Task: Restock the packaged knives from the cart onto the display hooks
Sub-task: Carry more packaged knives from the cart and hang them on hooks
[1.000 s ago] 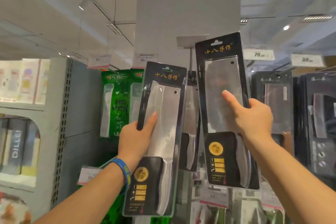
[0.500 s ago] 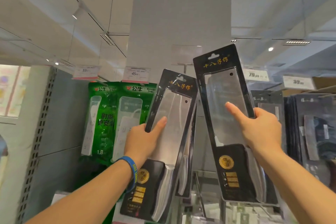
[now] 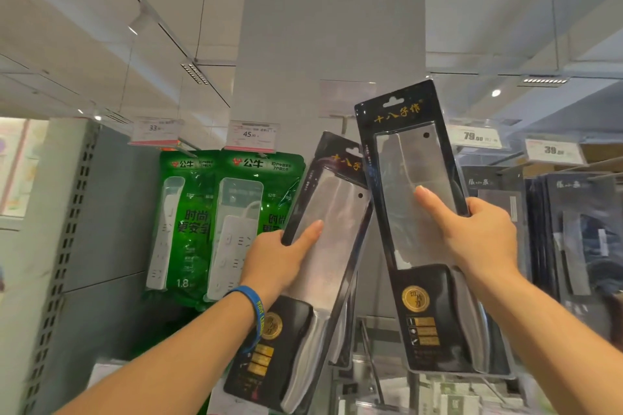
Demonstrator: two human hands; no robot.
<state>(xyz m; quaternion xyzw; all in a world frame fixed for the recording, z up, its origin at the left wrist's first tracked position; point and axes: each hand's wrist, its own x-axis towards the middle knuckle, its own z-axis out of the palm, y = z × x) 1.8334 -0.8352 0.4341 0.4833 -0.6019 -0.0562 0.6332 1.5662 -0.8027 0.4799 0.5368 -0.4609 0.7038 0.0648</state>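
Left hand point(image 3: 279, 256) grips the left cleaver pack point(image 3: 333, 229), tipped toward 1 o'clock; right hand point(image 3: 475, 239) grips the right cleaver pack point(image 3: 408, 165), toward 11 o'clock. Black cards, steel blades, gold lettering.

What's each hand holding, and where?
Left hand grips a packaged cleaver by its left edge; right hand grips a second cleaver by its right edge.

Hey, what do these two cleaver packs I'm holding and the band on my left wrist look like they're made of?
The right pack and left pack: black printed card, likely, under a clear glossy plastic blister that catches glare. The blades inside look like brushed steel, dull grey. The wristband: blue, smooth, probably silicone or rubber.
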